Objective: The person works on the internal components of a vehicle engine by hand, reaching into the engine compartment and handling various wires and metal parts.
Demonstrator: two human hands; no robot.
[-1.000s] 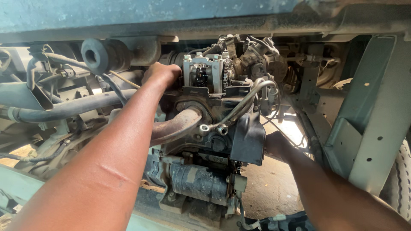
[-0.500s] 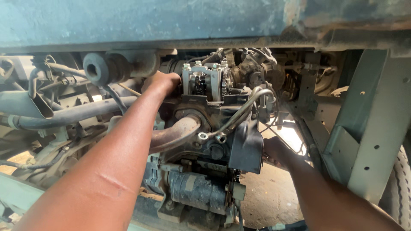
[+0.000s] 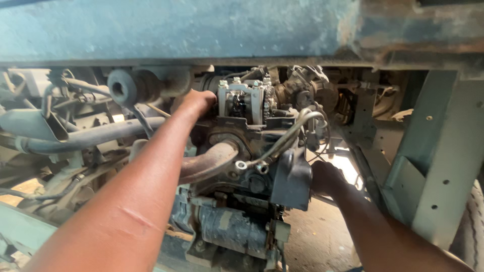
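My left hand (image 3: 197,102) is now pressed against the left side of the exposed valve rocker assembly (image 3: 243,99) at the top of the engine (image 3: 237,166); its fingers are hidden behind the casting, so I cannot tell how they are set. Compared with a second ago the hand sits at the same spot, and only my viewpoint has drawn closer, so the contact at the engine top is unchanged. My right hand (image 3: 326,177) is tucked behind the dark black cover (image 3: 291,177) on the engine's right side, knuckles showing, grip not visible. A rusty exhaust pipe (image 3: 206,163) runs just beneath my left forearm, and a braided metal hose (image 3: 282,141) loops across the front. The engine hangs under a blue-grey vehicle body (image 3: 201,30); a grey frame bracket (image 3: 433,166) stands to the right, above a sunlit concrete floor (image 3: 315,242).
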